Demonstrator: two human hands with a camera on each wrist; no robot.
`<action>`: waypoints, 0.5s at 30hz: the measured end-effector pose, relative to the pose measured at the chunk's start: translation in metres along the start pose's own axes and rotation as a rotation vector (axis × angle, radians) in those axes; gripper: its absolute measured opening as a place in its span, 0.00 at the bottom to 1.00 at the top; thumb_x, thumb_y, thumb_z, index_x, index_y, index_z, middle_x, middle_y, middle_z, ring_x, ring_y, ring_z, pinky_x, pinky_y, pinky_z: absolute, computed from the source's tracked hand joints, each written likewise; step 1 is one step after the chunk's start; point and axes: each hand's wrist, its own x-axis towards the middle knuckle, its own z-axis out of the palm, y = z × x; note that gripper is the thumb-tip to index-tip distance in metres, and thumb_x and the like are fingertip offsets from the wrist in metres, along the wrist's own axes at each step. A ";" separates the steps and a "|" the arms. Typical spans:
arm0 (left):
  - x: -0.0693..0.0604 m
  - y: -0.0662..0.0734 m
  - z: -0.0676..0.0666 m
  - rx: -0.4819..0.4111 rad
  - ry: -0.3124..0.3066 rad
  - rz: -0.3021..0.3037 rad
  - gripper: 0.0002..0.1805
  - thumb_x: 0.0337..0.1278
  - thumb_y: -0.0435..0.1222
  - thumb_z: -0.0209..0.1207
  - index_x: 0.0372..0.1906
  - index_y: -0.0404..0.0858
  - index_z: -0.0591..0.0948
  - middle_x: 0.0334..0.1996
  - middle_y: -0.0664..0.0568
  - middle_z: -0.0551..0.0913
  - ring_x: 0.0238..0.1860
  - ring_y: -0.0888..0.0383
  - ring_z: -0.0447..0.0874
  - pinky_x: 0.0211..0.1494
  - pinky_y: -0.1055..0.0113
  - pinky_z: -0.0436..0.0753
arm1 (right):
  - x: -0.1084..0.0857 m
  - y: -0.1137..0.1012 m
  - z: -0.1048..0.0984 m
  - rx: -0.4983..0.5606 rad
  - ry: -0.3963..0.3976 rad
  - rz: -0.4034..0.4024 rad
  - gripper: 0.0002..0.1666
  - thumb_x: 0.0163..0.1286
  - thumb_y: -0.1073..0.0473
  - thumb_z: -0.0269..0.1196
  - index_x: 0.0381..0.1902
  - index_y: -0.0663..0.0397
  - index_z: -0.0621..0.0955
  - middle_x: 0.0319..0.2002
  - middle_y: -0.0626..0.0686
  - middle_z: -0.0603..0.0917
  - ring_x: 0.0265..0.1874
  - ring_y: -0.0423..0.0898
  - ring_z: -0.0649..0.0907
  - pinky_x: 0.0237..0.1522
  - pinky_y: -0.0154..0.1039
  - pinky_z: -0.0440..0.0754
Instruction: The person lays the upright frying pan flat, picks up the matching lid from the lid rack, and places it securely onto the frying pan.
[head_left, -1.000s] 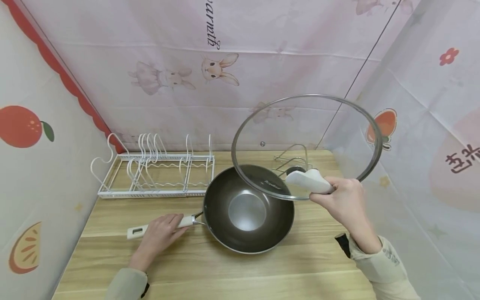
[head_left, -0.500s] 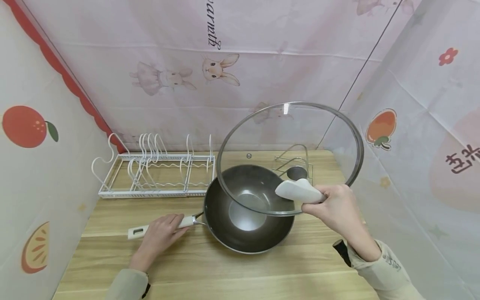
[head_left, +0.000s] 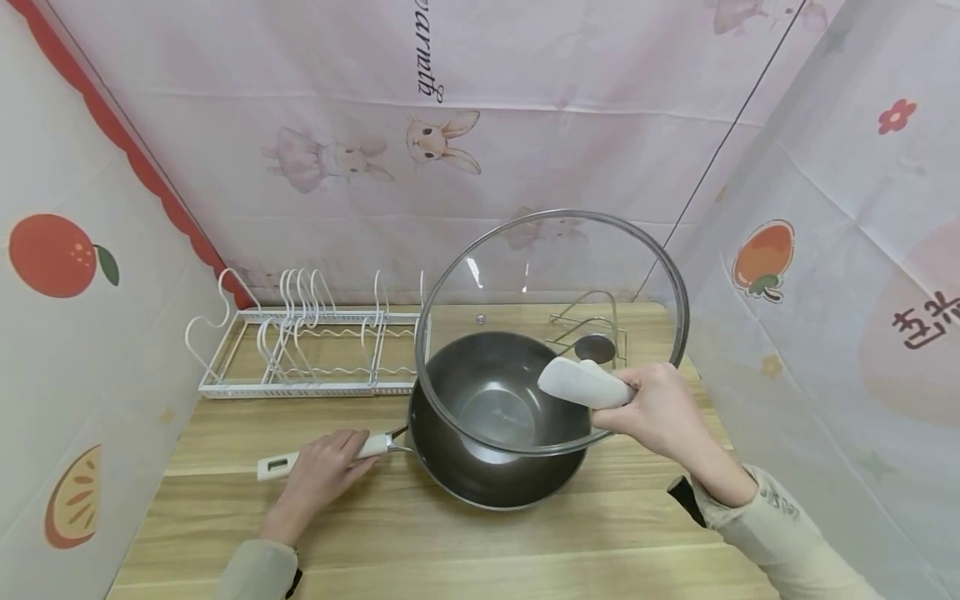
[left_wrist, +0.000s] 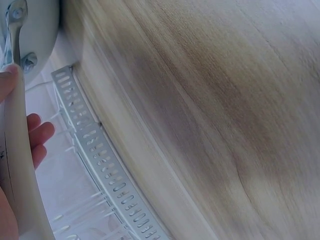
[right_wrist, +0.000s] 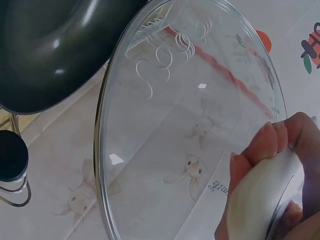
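Observation:
A dark wok (head_left: 495, 483) with a cream handle (head_left: 276, 465) stands on the wooden table. My left hand (head_left: 322, 468) grips that handle; the left wrist view shows fingers and thumb around the handle (left_wrist: 20, 150). In my right hand (head_left: 660, 412) is the white knob (head_left: 581, 383) of a large glass lid (head_left: 555, 275). The lid hangs tilted above the wok, its metal rim overlapping the pan in the head view. In the right wrist view my right hand (right_wrist: 280, 175) curls round the knob, with the lid (right_wrist: 150, 130) beside the wok (right_wrist: 55, 55).
A white wire rack (head_left: 300, 387) stands at the back left, close to the wok. Behind the wok on the right is a small metal wire stand (head_left: 600, 304) with a dark round piece (head_left: 595, 349). Printed cloth walls enclose the table on three sides.
My right hand has carried the glass lid leftward and a little lower, so it covers more of the wok in the head view. The left hand and wok stay in place.

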 end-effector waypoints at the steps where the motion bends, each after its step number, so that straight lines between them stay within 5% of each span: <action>1: 0.000 0.000 0.000 -0.001 0.003 0.001 0.22 0.49 0.45 0.67 0.41 0.30 0.82 0.32 0.40 0.86 0.28 0.45 0.85 0.26 0.54 0.85 | 0.001 0.000 0.000 0.002 -0.012 -0.003 0.09 0.39 0.62 0.71 0.15 0.42 0.80 0.12 0.37 0.74 0.14 0.38 0.69 0.16 0.33 0.66; 8: -0.001 -0.001 0.003 -0.005 0.014 -0.003 0.30 0.70 0.55 0.51 0.41 0.30 0.82 0.32 0.39 0.86 0.28 0.44 0.85 0.27 0.53 0.86 | 0.009 0.004 0.004 0.053 -0.113 0.018 0.08 0.39 0.63 0.70 0.17 0.47 0.81 0.15 0.40 0.79 0.15 0.40 0.72 0.16 0.34 0.71; 15: -0.001 0.000 0.002 -0.010 0.007 -0.009 0.25 0.61 0.51 0.61 0.41 0.29 0.82 0.33 0.39 0.86 0.29 0.44 0.86 0.28 0.53 0.86 | 0.013 0.006 0.012 0.139 -0.189 0.060 0.06 0.40 0.65 0.69 0.20 0.50 0.83 0.14 0.41 0.79 0.11 0.39 0.76 0.14 0.37 0.78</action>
